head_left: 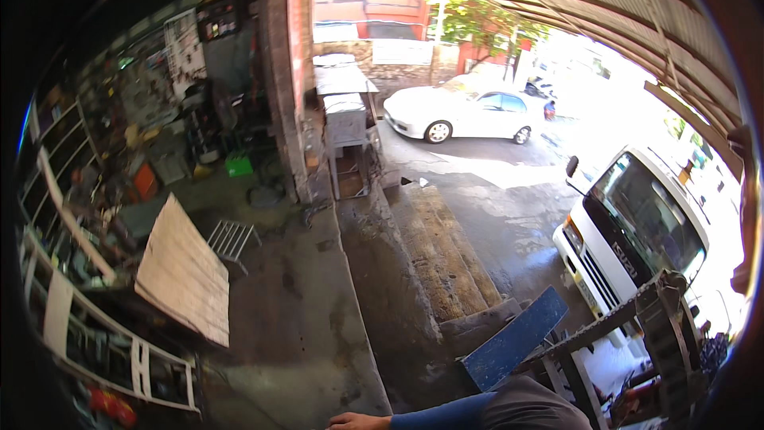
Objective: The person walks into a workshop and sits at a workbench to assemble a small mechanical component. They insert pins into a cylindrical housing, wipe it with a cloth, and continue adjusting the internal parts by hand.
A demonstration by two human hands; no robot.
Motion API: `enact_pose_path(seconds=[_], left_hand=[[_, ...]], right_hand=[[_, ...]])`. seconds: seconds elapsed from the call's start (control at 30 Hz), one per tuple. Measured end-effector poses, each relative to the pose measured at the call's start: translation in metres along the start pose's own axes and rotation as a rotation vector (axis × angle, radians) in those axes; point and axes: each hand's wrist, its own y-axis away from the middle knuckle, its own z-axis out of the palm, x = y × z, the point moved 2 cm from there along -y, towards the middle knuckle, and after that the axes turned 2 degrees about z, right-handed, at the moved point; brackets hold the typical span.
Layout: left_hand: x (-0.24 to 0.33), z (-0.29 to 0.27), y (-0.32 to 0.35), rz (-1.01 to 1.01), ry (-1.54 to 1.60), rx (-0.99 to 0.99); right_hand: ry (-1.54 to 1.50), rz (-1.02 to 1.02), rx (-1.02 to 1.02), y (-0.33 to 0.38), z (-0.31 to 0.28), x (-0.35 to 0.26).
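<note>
At the bottom edge my right hand [360,422] shows only in part, at the end of a blue sleeve [442,416] that comes in from the right. The picture's edge cuts off its fingers, so I cannot see whether it holds anything. Dark grey cloth [535,408], perhaps over a bent knee, lies beside the sleeve. Just beyond it a blue board [517,338] rests at a slant by a dark metal frame [664,350]. My left hand is out of the picture.
Wooden planks [446,259] lie along the concrete floor. A white truck [637,231] stands at right, a white car [461,111] farther out. A tilted wooden panel [187,275], a small metal rack [231,239] and a pale metal frame [119,354] occupy the left, near a pillar [285,80].
</note>
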Motion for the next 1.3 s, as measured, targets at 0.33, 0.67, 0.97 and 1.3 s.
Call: enact_pose_path(seconds=[0.33,0.67,0.97,1.3], left_hand=[[0.098,0.082,-0.292,0.137,-0.050,-0.460],[0.257,0.071,-0.576,0.089,0.329,-0.303],[0.219,-0.010,-0.788,-0.102,0.665,0.106],[0.241,-0.049,-1.115,-0.301,0.553,0.053]], right_hand=[[-0.043,-0.304,0.378,-0.019,-0.116,-0.207],[-0.780,-0.531,-0.178,-0.155,-0.248,-0.490],[-0.894,-0.520,-0.580,-0.344,-0.324,-0.680],[-0.800,-0.370,-0.416,-0.547,-0.423,-0.853]])
